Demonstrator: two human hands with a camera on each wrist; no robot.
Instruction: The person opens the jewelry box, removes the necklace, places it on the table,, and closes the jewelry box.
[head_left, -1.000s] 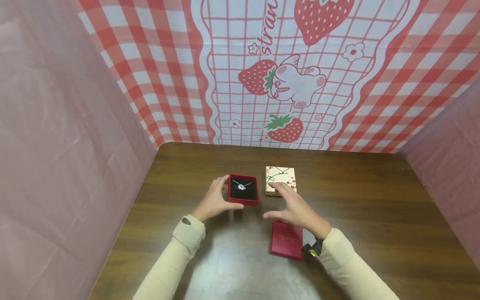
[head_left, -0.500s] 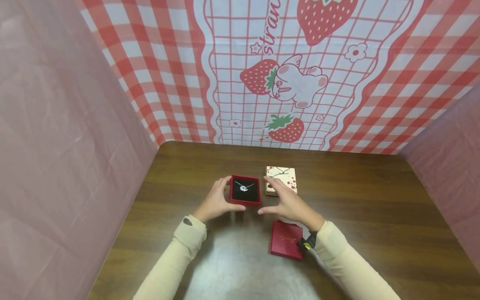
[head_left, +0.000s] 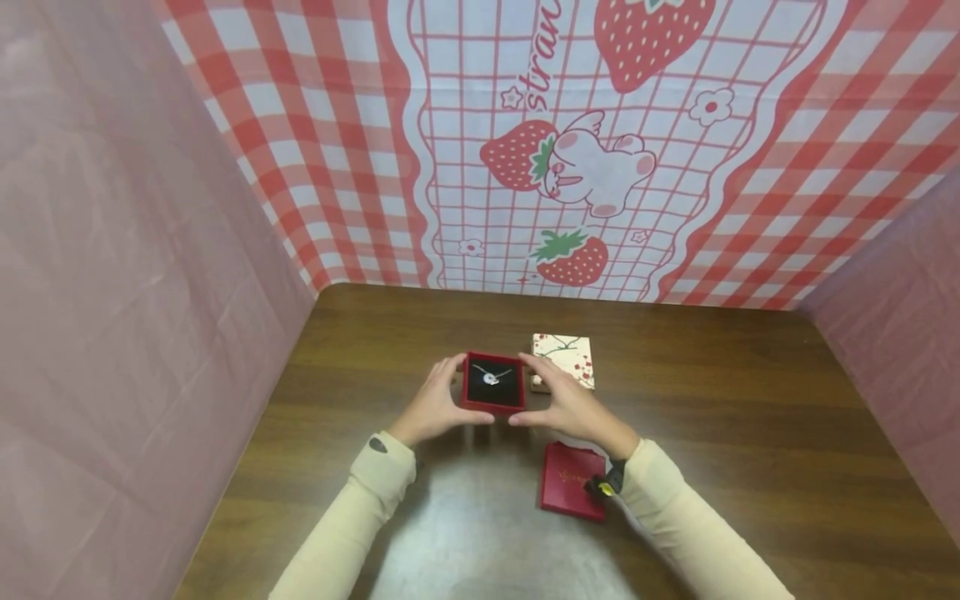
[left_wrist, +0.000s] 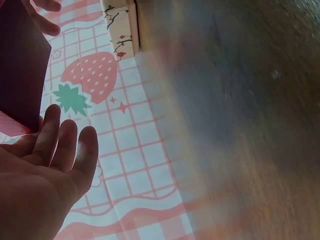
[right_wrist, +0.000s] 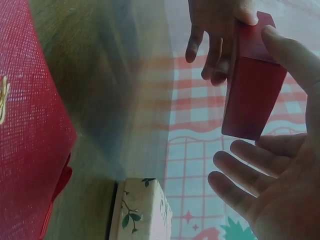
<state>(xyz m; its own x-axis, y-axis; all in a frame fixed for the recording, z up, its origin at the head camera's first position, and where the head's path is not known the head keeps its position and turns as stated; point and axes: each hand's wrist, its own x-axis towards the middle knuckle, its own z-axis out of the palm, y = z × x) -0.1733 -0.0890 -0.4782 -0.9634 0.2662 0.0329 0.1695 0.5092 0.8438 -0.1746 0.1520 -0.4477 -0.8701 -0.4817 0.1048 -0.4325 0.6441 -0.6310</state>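
Sitting between the two hands in the head view, the red jewellery box (head_left: 493, 408) has the left hand (head_left: 433, 407) at its left wall and the right hand (head_left: 573, 407) at its right — neither is nearer, since both touch it. Each holds its side between a thumb on the near wall and fingers towards the far corner. Its face looks nearly square, with no clear long axis. A silver-coloured necklace (head_left: 491, 379) with a round pendant lies on the matte black insert (head_left: 507, 396) inside. A cream flower-printed box (head_left: 575, 358) stands just right of and beyond the jewellery box; a flat red gold-lettered piece (head_left: 568, 497) lies nearer the person and to the right, both on the glossy wood-grain table (head_left: 720, 400).

From the left wrist, the jewellery box shows a dark, plain, flat face, apparently raised off the table; the left hand's outer fingers spread clear beside it.

From the right wrist, the jewellery box's smooth wall is gripped by both hands — the right outer fingers spread below it, and the lettered piece shows a fine woven-like grain.
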